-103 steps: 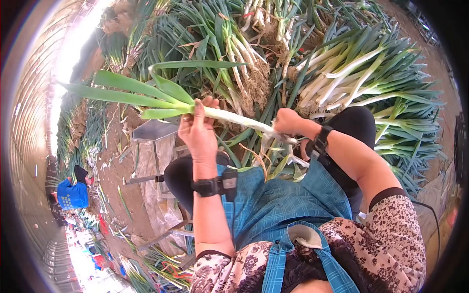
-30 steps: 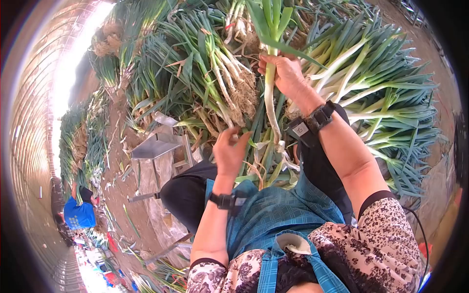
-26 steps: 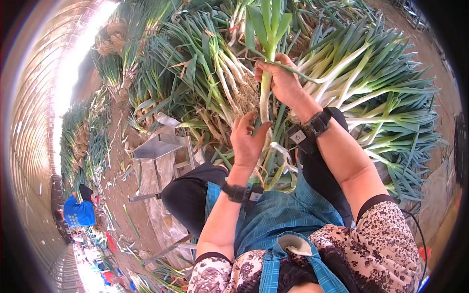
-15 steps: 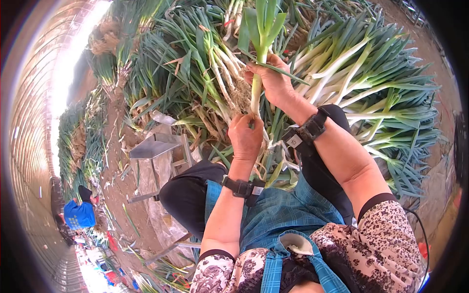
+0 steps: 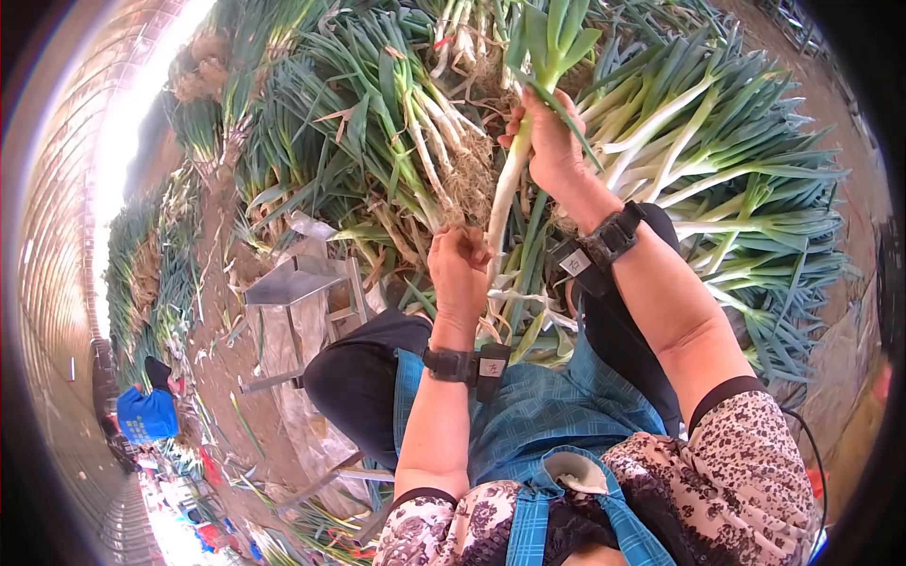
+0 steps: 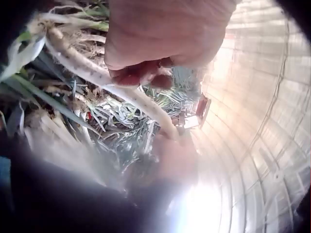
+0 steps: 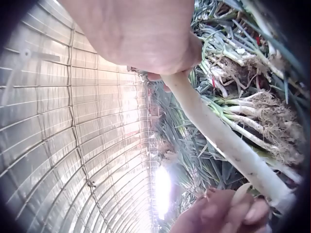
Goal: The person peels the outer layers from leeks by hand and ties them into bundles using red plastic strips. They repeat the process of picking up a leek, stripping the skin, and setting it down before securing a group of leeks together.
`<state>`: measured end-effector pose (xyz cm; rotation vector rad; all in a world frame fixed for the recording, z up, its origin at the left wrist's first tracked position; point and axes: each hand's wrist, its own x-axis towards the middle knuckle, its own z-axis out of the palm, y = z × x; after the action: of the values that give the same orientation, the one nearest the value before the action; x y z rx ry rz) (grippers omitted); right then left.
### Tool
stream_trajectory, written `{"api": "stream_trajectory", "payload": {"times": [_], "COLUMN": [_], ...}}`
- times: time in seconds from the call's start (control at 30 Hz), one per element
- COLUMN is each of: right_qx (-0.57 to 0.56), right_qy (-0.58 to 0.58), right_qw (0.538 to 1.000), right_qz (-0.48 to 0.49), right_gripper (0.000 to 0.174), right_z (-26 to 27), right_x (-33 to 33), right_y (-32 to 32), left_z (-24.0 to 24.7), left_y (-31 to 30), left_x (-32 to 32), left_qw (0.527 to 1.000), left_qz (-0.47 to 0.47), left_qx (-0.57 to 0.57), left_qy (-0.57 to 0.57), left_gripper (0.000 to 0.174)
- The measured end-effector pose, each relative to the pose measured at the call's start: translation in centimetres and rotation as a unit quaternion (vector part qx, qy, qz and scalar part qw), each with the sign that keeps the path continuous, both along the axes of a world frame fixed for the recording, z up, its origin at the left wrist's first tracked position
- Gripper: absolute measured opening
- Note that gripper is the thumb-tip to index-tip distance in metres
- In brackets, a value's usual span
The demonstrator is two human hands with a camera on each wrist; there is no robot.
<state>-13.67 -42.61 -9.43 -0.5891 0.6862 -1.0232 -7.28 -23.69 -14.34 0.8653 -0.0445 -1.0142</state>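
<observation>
- So half a second ago the left hand (image 5: 460, 269) was gripping the bottom of the leek (image 5: 507, 184); now it's slid off to the 9 o'clock side, just beside the stem.
- Those left fingers are curled in, pinching what looks like a pale strip (image 7: 240, 193). Tiny and blurry, so don't quote me.
- Right hand (image 5: 555, 141) has the leek wrapped up high, just under the leaves. A few seconds back the left hand had that spot.
- Leek sits around 1 o'clock from the middle of the head view, tilted more than before: leaves toward 1, bottom end toward 7.
- My read: skin's coming off and the stem looks mostly white, so this one's well along.
- Pile (image 5: 698, 184) at 2 to 3 o'clock and rooty bunch (image 5: 415, 141) near 12 look unmoved.
</observation>
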Motion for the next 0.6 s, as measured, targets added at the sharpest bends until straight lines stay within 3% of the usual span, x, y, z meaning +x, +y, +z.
{"api": "stream_trajectory", "payload": {"times": [0.03,0.07,0.1,0.13,0.17,0.3,0.33,0.4,0.43,0.47,0.5,0.53,0.57,0.6], "right_qx": [-0.003,0.021,0.031,0.043,0.055,0.077,0.092,0.085,0.077,0.018,-0.043,-0.032,-0.142,-0.185], "right_qy": [-0.024,-0.038,-0.002,-0.001,-0.001,-0.043,-0.031,0.015,-0.026,-0.022,-0.021,0.006,0.04,0.102], "right_qw": [1.0,0.999,0.999,0.999,0.998,0.996,0.994,0.992,0.984,0.981,0.971,0.965,0.947,0.917], "right_qz": [-0.003,-0.02,-0.025,-0.022,-0.019,0.014,0.039,0.095,0.156,0.194,0.233,0.259,0.286,0.338], "right_gripper": [0.021,0.014,0.013,0.012,0.011,0.013,0.014,0.018,0.036,0.035,0.035,0.034,0.035,0.035], "right_z": [0.3,0.5,0.8,0.9,1.0,1.5,1.9,1.5,0.6,1.1,1.9,1.7,2.0,2.5], "right_x": [0.0,-0.1,-0.3,-0.5,-0.7,-1.5,-1.7,-1.2,-1.0,-1.1,-1.0,-0.1,-0.2,-0.5], "right_y": [0.0,-0.1,-0.2,-0.3,-0.4,-1.1,-0.9,-0.8,-0.5,0.5,1.8,2.7,4.0,5.0], "left_z": [0.1,0.1,0.1,1.1,0.7,-6.7,-6.4,-5.4,-4.1,-5.4,-2.0,0.0,5.2,6.0], "left_y": [-0.1,-0.4,-0.5,0.0,0.7,6.5,7.5,9.1,9.1,7.7,5.2,3.4,1.4,0.3], "left_x": [-0.2,-0.8,-1.2,-1.9,-1.9,-1.5,-1.6,-1.2,-1.0,1.0,0.7,1.0,0.1,0.4], "left_qw": [1.0,0.975,0.901,0.795,0.795,0.642,0.641,0.595,0.608,0.603,0.627,0.759,0.879,0.933], "left_qz": [0.002,-0.012,-0.025,-0.068,-0.067,-0.24,-0.24,-0.402,-0.297,-0.277,-0.189,-0.187,-0.176,-0.155], "left_qx": [-0.001,0.096,0.19,0.266,0.268,0.286,0.285,0.399,0.317,0.293,0.238,0.249,0.198,0.093], "left_qy": [-0.001,-0.2,-0.389,-0.541,-0.54,-0.669,-0.671,-0.57,-0.665,-0.688,-0.717,-0.572,-0.396,-0.312], "left_gripper": [0.003,0.006,0.01,0.019,0.019,0.024,0.024,0.021,0.029,0.044,0.046,0.055,0.064,0.056]}}
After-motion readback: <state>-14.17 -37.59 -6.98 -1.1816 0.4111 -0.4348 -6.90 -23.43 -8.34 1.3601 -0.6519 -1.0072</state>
